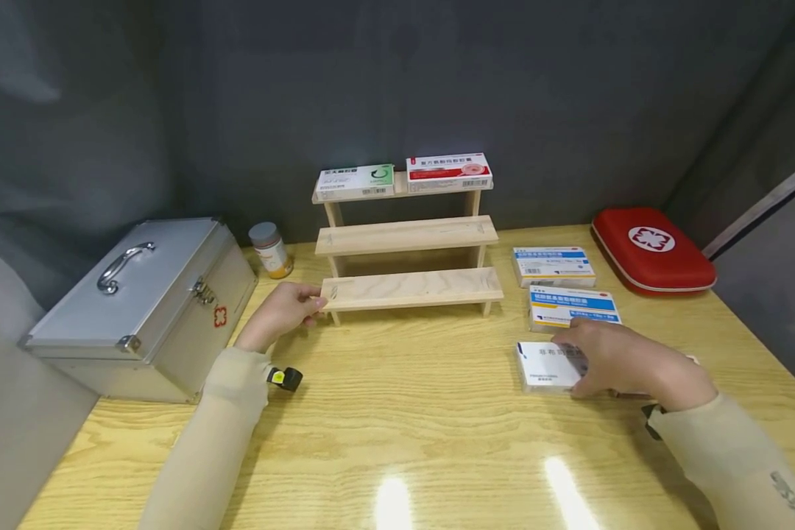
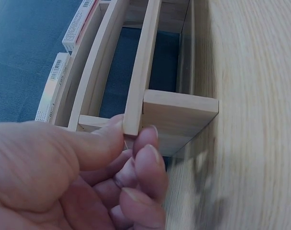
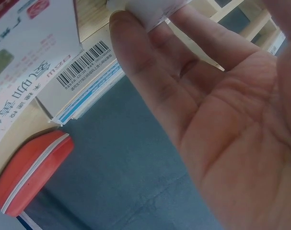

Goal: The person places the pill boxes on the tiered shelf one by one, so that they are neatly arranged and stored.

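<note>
At the left end of the lowest step of a wooden stepped shelf (image 1: 411, 289), my left hand (image 1: 283, 313) pinches the board between thumb and fingers. The left wrist view shows the thumb (image 2: 99, 146) on the board's face. Over on the right, my right hand (image 1: 612, 361) holds a white medicine box (image 1: 546, 366) by its right end, thumb at the near edge and fingers at the far edge. That box lies flat or nearly so; whether it is off the table I cannot tell. Just behind it lie two blue-and-white medicine boxes (image 1: 573, 308) (image 1: 554, 266).
The top step carries a green-and-white box (image 1: 355, 182) and a red-and-white box (image 1: 448, 172). A silver case (image 1: 146, 309) and a pill bottle (image 1: 271, 251) stand left. Back right lies a red first-aid pouch (image 1: 656, 250). Another box (image 3: 32, 62) is partly hidden under the right arm.
</note>
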`<state>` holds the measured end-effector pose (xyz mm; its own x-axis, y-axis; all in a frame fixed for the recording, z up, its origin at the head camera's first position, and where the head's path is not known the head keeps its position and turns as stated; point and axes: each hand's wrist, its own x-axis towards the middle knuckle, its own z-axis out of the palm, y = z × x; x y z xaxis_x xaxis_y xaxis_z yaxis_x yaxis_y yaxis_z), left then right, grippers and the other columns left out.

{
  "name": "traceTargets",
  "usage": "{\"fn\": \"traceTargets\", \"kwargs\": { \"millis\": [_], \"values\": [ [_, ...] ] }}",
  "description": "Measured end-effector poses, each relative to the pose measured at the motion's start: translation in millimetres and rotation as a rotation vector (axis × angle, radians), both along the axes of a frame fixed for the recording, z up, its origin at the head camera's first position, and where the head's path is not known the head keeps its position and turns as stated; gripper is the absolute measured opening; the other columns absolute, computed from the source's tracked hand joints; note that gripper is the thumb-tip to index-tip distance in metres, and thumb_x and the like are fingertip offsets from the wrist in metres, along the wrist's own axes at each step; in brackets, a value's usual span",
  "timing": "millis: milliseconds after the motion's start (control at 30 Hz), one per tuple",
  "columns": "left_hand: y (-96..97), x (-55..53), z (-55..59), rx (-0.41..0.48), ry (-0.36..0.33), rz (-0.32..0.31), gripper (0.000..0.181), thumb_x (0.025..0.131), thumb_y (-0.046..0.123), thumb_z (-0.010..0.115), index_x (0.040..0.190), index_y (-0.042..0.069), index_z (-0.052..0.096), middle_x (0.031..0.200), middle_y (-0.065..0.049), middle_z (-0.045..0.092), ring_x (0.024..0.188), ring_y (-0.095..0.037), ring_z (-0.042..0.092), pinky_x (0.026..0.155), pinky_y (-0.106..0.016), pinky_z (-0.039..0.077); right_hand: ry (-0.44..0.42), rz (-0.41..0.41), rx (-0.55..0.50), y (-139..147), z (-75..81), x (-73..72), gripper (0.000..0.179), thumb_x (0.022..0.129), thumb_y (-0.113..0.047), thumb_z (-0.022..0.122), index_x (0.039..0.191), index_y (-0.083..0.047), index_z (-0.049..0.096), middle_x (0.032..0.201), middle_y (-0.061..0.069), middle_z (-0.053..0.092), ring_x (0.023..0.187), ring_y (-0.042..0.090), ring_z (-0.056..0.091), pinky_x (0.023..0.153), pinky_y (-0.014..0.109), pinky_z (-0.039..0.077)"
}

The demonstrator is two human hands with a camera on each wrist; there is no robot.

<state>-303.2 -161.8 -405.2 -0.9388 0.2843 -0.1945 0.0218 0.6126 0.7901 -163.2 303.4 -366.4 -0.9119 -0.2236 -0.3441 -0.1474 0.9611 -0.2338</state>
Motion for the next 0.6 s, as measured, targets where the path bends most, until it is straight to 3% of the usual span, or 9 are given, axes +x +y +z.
{"fn": "traceTargets", "kwargs": {
  "millis": [200,600],
  "values": [
    [-1.1,1.3,1.4,0.038,-0.027,0.009,0.041,0.104,0.017,0.054,0.138,-0.004,0.053,0.110,-0.021,0.067,0.083,-0.032,0.063,0.074,-0.042,0.051,-0.010,0.003,0.012,-0.9,0.7,-0.5,0.085,0.061,-0.039,0.094,0.132,-0.006,0.061,0.122,0.017,0.055,0.097,0.031,0.050,0.088,0.056,0.045],
    [-0.9,2.0,3.2,0.019,-0.015,-0.004,0.043,0.103,0.018,0.055,0.140,-0.004,0.052,0.110,-0.020,0.067,0.082,-0.031,0.063,0.073,-0.043,0.051,0.013,0.024,0.020,-0.6,-1.6,-1.7,0.083,0.061,-0.039,0.095,0.130,-0.006,0.062,0.119,0.017,0.056,0.094,0.029,0.051,0.087,0.054,0.046]
  ]
}}
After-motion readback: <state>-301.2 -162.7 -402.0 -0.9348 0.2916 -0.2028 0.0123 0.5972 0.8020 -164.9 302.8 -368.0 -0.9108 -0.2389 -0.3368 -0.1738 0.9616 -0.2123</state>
